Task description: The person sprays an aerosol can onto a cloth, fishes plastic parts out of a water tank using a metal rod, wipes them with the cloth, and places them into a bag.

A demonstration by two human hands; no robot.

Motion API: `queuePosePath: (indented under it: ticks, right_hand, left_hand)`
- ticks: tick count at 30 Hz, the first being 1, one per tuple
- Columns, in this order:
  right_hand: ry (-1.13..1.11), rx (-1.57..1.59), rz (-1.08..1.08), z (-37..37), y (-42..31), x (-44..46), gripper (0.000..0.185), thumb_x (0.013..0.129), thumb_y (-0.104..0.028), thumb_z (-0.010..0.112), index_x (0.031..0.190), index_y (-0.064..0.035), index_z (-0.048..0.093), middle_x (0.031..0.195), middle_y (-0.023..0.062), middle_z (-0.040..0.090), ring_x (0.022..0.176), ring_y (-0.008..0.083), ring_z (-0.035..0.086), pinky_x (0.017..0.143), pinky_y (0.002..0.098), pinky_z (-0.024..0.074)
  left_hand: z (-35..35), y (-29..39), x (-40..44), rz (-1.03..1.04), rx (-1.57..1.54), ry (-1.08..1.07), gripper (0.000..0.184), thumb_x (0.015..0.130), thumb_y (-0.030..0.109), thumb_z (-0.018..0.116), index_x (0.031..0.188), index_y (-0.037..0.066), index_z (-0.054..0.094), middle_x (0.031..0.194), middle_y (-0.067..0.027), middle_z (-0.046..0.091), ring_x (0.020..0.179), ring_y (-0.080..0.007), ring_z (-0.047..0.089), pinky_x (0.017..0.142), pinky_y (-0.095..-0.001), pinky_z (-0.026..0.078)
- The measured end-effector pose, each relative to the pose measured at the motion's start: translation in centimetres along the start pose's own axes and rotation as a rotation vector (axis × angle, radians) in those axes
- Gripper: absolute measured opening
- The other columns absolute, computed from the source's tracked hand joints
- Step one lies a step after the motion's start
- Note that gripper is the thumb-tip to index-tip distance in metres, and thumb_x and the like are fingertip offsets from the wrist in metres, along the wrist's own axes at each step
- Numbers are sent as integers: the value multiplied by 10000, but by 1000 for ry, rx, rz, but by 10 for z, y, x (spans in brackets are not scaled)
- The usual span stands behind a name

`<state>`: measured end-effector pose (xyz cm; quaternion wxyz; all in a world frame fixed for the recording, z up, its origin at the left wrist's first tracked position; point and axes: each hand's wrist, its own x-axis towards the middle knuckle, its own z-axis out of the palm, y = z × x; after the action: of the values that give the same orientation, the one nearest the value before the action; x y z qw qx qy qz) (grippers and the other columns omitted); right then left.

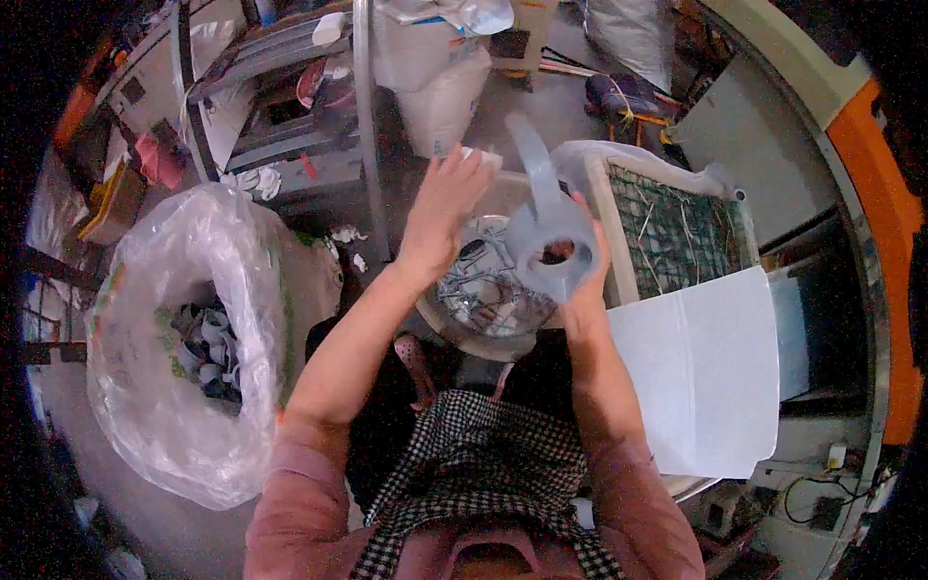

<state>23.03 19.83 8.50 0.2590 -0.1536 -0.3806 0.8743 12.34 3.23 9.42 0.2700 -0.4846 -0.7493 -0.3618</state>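
Observation:
My right hand (597, 259) is closed around a translucent pale plastic piece (543, 198). The piece has a round body with a dark opening and a long strip rising from its far side. My left hand (449, 198) is up and to the left of it, fingers bent together at a small white thing (483, 157) whose kind I cannot make out. Below both hands a round basin (449, 326) holds many clear and greyish pieces (488, 290), partly hidden by the plastic piece.
On the left stands a large clear plastic bag (126, 387) with grey and dark pieces inside. To the right are a pale-framed crate with green netting (667, 227) and a white board (701, 377). A metal rack (290, 150) and white sacks (440, 97) stand beyond.

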Motion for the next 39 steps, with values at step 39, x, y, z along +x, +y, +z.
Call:
queuePosePath:
  ticks: [39]
  right_hand:
    - [-146,-513,-100,-36,27,23,254,871,-270,453,950,-75,596,890,14,541,848,141,464,828,260,341]
  left_hand:
    - [-22,14,18,-1088,-1454,-51,300,923,283,490,1089,45,567,841,-47,638,710,-101,583,592,-229,459]
